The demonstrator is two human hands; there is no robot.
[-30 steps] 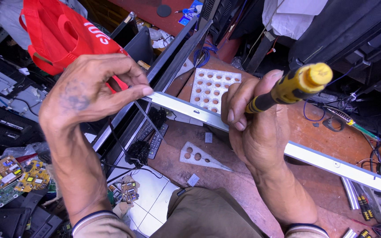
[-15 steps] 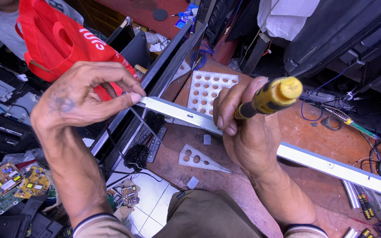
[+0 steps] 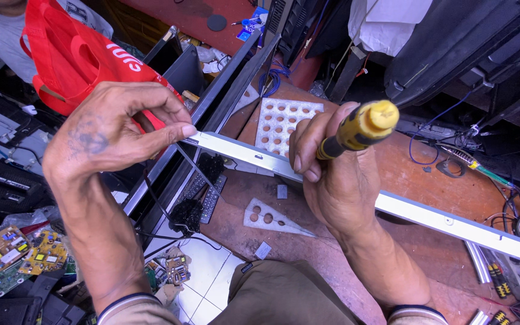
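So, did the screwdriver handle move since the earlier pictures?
Yes. The screwdriver handle dropped leftward, toward the white perforated panel, in the right hand.

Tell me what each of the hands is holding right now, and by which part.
Left hand pinches the near end of the long white strip between thumb and fingertips. Right hand grips the screwdriver by its yellow-and-black handle; its tip is hidden.

screwdriver (image 3: 356, 129) shaft hidden behind right hand (image 3: 338, 186), metal strip (image 3: 452, 222) cut off at right edge
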